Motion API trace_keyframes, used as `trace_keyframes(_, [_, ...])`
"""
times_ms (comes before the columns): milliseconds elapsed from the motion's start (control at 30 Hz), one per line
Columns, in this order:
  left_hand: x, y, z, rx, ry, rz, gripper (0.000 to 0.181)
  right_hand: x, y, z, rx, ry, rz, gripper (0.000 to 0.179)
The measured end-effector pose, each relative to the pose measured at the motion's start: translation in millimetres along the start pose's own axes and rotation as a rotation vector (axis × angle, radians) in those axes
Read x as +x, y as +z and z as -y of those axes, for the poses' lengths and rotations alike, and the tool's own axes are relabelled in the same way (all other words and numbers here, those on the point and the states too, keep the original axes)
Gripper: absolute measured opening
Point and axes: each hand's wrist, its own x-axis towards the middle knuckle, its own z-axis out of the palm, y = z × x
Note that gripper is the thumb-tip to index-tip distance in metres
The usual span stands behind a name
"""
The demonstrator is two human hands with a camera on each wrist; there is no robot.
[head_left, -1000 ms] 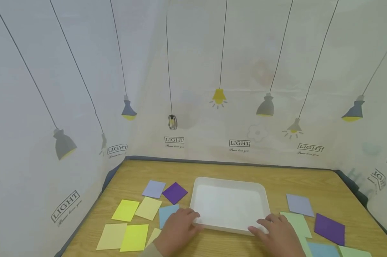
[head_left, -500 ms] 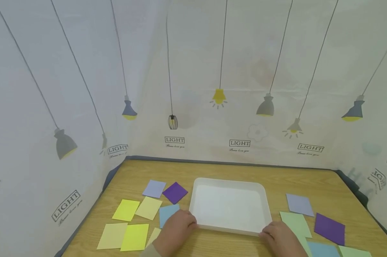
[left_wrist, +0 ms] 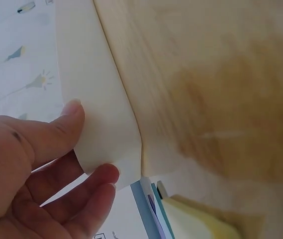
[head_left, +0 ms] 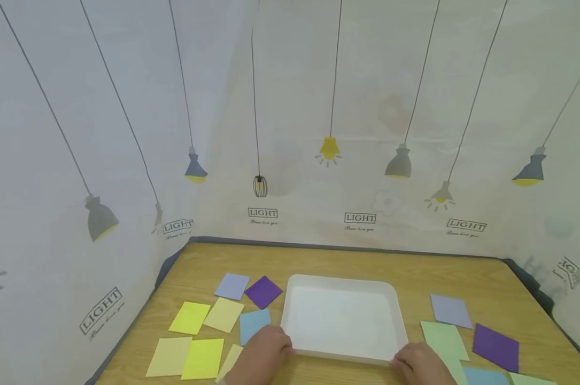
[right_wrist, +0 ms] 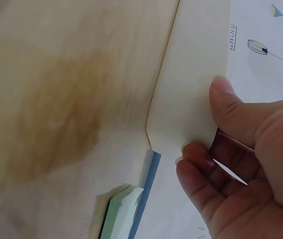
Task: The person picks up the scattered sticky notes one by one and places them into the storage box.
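Note:
A shallow white rectangular tray (head_left: 343, 315) sits on the wooden table, with nothing in it. My left hand (head_left: 263, 353) holds its near left corner. In the left wrist view, the thumb (left_wrist: 71, 119) lies against the tray's outer wall (left_wrist: 101, 99) and the fingertips (left_wrist: 105, 174) curl at the corner. At the near right corner, my right hand (head_left: 423, 363) grips the tray the same way. The right wrist view has that thumb (right_wrist: 224, 92) on the wall (right_wrist: 191, 89) and the fingers (right_wrist: 196, 172) bent round the corner.
Left of the tray lie several square paper notes, including yellow (head_left: 190, 317), purple (head_left: 263, 292) and blue (head_left: 254, 324) ones. To the right are lavender (head_left: 451, 310), green (head_left: 445, 339) and purple (head_left: 495, 346) notes. A lamp-printed curtain (head_left: 299, 107) encloses the table's back and sides.
Both hands have closed their fingers on the tray's near corners, the right one shifting outward to its corner. The tray has slid slightly toward me. The notes stay put.

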Motion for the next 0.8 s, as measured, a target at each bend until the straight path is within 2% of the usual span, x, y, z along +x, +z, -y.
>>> trace_keyframes(200, [-7.3, 0.2, -1.3, -0.020, -0.017, 0.031, 0.011, -4.5, -1.0, -1.4, -0.011, -0.090, 0.015, 0.011])
trace_keyframes(400, [-10.9, -2.9, -4.6, -0.046, -0.070, 0.077, 0.009, -9.4, 1.8, -3.0, -0.010, -0.127, 0.014, 0.013])
trace_keyframes(600, [-12.3, -3.7, -5.2, -0.028, -0.066, 0.070, 0.008, -10.6, 2.7, -3.4, -0.022, -0.180, 0.002, 0.015])
trace_keyframes(700, [-12.3, -3.8, -5.6, -0.036, -0.069, 0.065, 0.007, -11.0, 1.2, -2.0, -0.030, -0.175, 0.019, 0.015])
trace_keyframes(800, [-11.7, -3.1, -5.6, -0.045, -0.075, 0.065, 0.008, -13.9, -1.2, 0.3, -0.004, -0.088, 0.033, 0.019])
